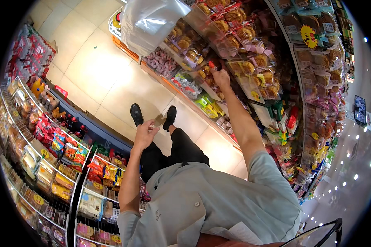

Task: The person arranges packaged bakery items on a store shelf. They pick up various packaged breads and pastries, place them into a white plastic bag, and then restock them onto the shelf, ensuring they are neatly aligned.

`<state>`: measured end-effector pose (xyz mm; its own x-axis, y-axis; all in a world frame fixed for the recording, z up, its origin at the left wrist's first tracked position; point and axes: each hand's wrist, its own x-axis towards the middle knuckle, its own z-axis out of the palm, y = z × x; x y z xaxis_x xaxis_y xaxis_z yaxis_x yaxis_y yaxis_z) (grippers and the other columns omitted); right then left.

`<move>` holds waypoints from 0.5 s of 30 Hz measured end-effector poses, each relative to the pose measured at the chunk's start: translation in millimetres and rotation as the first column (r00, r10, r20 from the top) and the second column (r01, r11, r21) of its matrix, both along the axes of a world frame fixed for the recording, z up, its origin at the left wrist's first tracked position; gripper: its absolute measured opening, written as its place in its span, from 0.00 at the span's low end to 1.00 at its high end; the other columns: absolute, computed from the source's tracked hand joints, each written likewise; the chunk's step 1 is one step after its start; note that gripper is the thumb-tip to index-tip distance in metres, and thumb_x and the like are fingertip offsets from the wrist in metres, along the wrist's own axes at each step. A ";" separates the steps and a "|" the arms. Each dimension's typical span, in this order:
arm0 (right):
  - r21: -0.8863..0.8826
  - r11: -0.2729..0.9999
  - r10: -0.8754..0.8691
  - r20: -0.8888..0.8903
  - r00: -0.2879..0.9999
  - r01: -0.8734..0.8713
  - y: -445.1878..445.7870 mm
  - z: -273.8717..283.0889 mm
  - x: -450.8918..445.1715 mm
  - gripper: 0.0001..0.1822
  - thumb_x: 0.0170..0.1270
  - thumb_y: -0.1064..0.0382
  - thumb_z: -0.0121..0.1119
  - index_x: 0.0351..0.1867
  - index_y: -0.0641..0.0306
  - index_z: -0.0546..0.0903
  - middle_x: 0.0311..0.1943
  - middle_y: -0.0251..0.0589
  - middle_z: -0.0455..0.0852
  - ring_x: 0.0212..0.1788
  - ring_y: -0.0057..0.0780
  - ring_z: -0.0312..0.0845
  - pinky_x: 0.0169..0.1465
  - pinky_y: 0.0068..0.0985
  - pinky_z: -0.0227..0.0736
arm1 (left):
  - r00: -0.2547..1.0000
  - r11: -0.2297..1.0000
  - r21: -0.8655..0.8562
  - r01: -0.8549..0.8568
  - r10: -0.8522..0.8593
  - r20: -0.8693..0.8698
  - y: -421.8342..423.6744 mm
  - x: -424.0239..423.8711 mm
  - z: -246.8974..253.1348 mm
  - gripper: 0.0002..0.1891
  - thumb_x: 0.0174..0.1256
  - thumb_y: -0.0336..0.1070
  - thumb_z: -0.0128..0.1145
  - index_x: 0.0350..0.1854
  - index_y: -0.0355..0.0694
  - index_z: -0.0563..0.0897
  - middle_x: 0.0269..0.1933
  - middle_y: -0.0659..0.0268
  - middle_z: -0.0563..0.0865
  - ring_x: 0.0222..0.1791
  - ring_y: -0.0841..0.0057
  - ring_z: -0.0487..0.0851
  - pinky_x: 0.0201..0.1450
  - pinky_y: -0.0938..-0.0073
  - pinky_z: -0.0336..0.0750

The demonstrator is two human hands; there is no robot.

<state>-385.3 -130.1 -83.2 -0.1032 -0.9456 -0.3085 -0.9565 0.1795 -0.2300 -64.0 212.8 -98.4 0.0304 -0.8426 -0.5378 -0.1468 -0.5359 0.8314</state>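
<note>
My right hand (221,77) reaches into a lower shelf bin on the right side, among mooncakes in clear bags (206,75). A small red wrapped item (212,64) shows right by its fingers; whether they grip it cannot be told, since the fingertips are partly hidden. Above my right forearm, bagged golden mooncakes (262,75) sit behind a clear plastic bin front (244,81). My left hand (146,133) hangs over the floor in front of my legs, fingers loosely bent and apart, with nothing seen in it.
Wire racks (38,106) of packaged snacks and breads curve along the left. A roll of clear plastic bags (148,26) hangs over the right shelf's far end. Wrapped candies (162,61) fill bins along its low edge. Red-and-white packs (34,49) are stacked on the tiled floor (92,68).
</note>
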 end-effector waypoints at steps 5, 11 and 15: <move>-0.003 1.000 0.004 -0.045 0.999 -0.004 4.6 0.7 -4.8 0.43 0.63 0.31 0.66 0.68 0.62 0.75 0.52 0.69 0.87 0.61 0.59 0.82 0.64 0.44 0.74 | 0.999 0.999 -0.033 0.006 -0.005 0.037 -3.3 -9.2 -7.4 0.24 0.66 0.37 0.72 0.62 0.33 0.84 0.57 0.46 0.89 0.48 0.56 0.91 0.52 0.63 0.85; -0.043 0.999 -0.028 -0.029 0.999 0.027 6.9 4.1 -6.9 0.48 0.60 0.33 0.71 0.76 0.57 0.72 0.47 0.68 0.89 0.57 0.57 0.86 0.61 0.44 0.76 | 0.999 0.999 -0.008 0.032 -0.032 0.027 -5.3 -8.0 -11.6 0.24 0.70 0.36 0.70 0.65 0.33 0.81 0.58 0.53 0.88 0.50 0.66 0.88 0.54 0.68 0.83; 0.130 0.988 -0.085 -0.014 0.996 0.086 1.1 20.0 -5.5 0.48 0.58 0.36 0.73 0.75 0.61 0.73 0.51 0.67 0.89 0.59 0.55 0.85 0.63 0.41 0.75 | 0.999 1.000 -0.011 0.025 -0.025 0.042 -4.0 -8.0 -14.7 0.24 0.69 0.36 0.70 0.64 0.32 0.81 0.58 0.52 0.87 0.49 0.65 0.88 0.54 0.67 0.83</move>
<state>-390.8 -129.0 -63.3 -0.1853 -0.8851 -0.4269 -0.9382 0.2887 -0.1911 -72.1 208.8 -113.0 0.0316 -0.8497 -0.5264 -0.1952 -0.5217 0.8305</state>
